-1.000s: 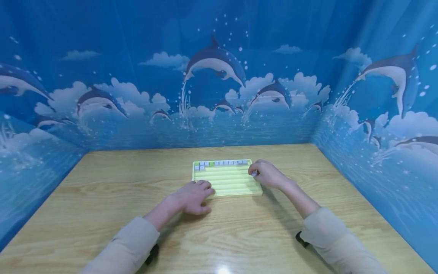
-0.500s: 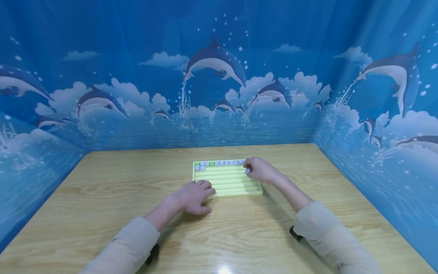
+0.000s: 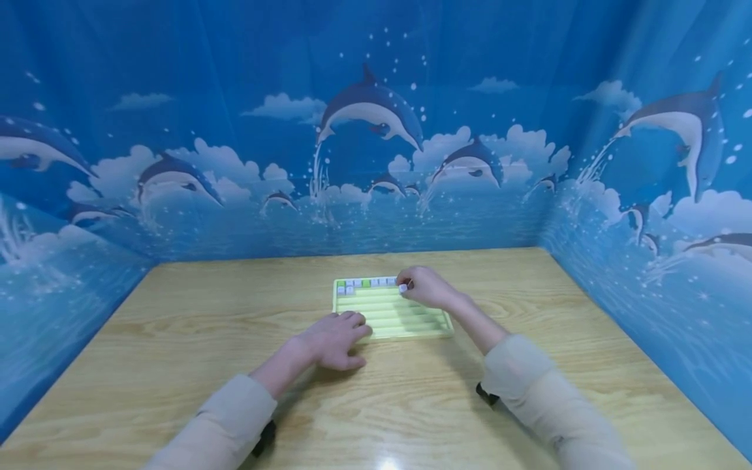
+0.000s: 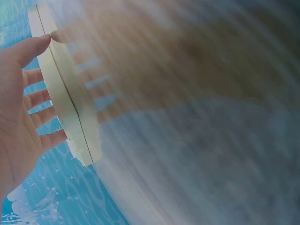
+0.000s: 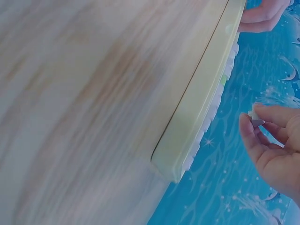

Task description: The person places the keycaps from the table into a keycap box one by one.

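Observation:
A pale green keycap tray (image 3: 405, 328) with ridged rows lies on the table. White-lavender and green keycaps (image 3: 358, 284) line its back row, with a couple more starting the row below. My right hand (image 3: 431, 288) pinches one white keycap (image 3: 403, 288) between thumb and fingertips, over the tray's back rows. That pinched keycap (image 5: 257, 121) shows plainly in the right wrist view, held apart from the tray. My left hand (image 3: 333, 341) rests at the tray's front left corner, fingers extended over it and thumb toward the front edge. The right hand hides some of the back row.
The wooden table (image 3: 176, 339) surrounds the tray. Blue curtains (image 3: 264, 215) printed with dolphins stand behind the table and along both sides. A dark strap (image 3: 486, 394) shows under the right sleeve, another (image 3: 266, 438) under the left.
My right hand has moved left along the back of the tray with the pinched keycap, from the right edge toward the middle. The left hand has stayed in place.

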### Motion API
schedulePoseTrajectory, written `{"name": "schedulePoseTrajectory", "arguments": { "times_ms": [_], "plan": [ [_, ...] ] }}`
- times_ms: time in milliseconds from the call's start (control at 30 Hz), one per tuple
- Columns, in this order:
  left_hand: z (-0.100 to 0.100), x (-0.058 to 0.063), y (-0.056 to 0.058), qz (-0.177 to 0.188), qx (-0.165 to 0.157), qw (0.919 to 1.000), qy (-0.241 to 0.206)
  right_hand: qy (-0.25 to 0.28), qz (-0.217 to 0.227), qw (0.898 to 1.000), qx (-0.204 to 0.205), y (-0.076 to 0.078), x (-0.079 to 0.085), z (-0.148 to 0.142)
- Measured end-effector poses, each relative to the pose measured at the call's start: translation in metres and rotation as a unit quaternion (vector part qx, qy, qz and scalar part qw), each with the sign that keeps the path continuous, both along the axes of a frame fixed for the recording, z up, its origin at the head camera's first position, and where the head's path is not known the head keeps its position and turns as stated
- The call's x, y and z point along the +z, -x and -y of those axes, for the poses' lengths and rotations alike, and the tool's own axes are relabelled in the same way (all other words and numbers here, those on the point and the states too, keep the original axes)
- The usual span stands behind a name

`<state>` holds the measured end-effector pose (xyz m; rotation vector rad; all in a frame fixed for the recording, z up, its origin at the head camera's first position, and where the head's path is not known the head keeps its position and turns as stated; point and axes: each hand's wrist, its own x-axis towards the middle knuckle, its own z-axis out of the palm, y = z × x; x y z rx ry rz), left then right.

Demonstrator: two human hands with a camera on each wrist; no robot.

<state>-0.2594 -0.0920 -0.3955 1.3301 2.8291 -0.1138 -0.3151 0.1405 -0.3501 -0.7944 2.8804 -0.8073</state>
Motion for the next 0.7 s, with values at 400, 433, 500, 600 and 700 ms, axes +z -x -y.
{"name": "schedulePoseTrajectory", "arguments": {
  "times_ms": [400,433,500,600,700],
  "plan": [
    [0.000,0.002,-0.001,-0.003,-0.004,1.0000,0.000,0.041,0.004,0.999,0.009,0.015,-0.007,0.029],
    [0.000,0.001,-0.001,-0.004,-0.005,1.0000,0.000,0.040,0.006,0.999,0.004,0.016,-0.008,0.032],
    [0.000,0.001,-0.001,-0.006,-0.006,1.0000,0.000,0.039,0.009,0.999,-0.004,0.018,-0.010,0.036],
    [0.000,0.001,-0.001,-0.008,-0.006,1.0000,0.001,0.035,0.007,0.999,-0.010,0.021,-0.012,0.042],
    [0.000,0.001,-0.001,-0.006,-0.005,1.0000,0.002,0.029,0.002,1.000,-0.006,0.024,-0.015,0.045]
  ]
}}
